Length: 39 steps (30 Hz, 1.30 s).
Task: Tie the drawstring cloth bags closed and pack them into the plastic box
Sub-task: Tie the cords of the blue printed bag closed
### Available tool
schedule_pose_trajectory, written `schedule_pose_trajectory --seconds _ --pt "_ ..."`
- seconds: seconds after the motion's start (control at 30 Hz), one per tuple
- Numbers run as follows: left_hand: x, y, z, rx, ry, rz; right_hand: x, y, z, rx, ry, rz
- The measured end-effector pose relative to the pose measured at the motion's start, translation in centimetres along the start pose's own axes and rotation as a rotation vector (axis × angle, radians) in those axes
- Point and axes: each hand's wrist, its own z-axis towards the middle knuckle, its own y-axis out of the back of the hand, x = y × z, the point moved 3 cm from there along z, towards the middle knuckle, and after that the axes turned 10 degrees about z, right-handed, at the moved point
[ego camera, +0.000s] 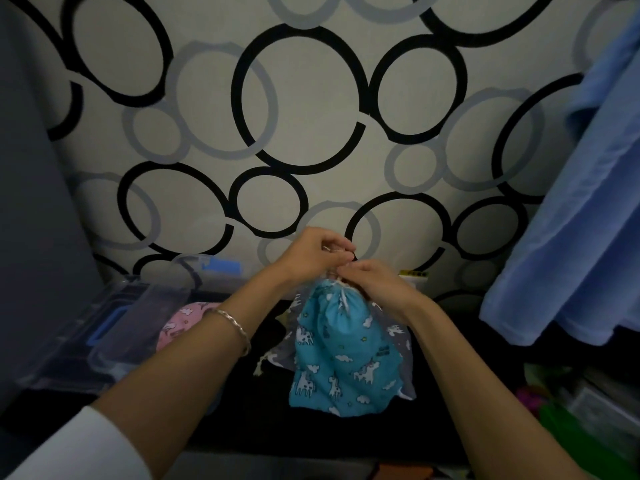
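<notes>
One head-worn wide-angle camera looks forward and down from close above the forearms. The left hand (311,252), right hand (375,284) and bag (343,351) sit low-centre, with the wall (311,98) beyond.

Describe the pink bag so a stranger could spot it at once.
Find the clear plastic box with blue latches on the left. Just right of it, behind the left forearm, lies the pink bag. Its neighbours are a blue bag and a grey bag.

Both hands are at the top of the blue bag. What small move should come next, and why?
Probably pull the cord tight and knot it: the left hand and the right hand pinch it above the gathered neck of the blue bag.
</notes>
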Motion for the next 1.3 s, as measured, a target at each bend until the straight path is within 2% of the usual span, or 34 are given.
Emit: schedule_pose_trajectory --seconds 0.07,0.13,0.27,0.37,0.57,0.73,0.87,1.0,1.2,1.3 --pt "0.4 -0.1 0.0 -0.026 0.042 -0.119 -0.1 0.2 -0.1 -0.017 -0.001 0.045" --pt "0.8 0.0 -0.3 -0.049 0.094 -0.093 -0.3 0.5 -0.2 -0.024 -0.015 0.084" --pt "1.5 -0.6 -1.3 0.083 0.237 -0.170 -0.3 0.5 -0.5 -0.061 -0.022 0.129" --pt "1.6 -0.7 -1.5 0.107 0.170 -0.068 -0.1 0.4 -0.6 -0.066 -0.019 0.144" --pt "1.3 0.8 -1.2 -0.019 0.051 0.185 -0.7 0.1 -0.4 -0.083 -0.012 0.209" --pt "1.7 4.0 -2.0 -0.193 0.087 0.264 -1.3 1.4 -0.6 -0.215 -0.023 0.291" --pt "3.1 6.6 -3.0 -0.164 0.172 0.387 -1.6 1.7 -1.0 -0.212 0.019 0.415" --pt "2.1 6.2 -3.2 -0.058 0.161 0.218 -1.4 0.5 -1.0 -0.182 0.014 0.395" --pt "1.3 4.0 -1.8 0.193 0.211 0.451 -0.8 -0.5 -0.9 -0.038 0.002 0.396" --pt "0.6 2.4 -1.3 0.390 0.154 0.309 -0.2 -0.6 -1.1 0.014 0.011 0.304"
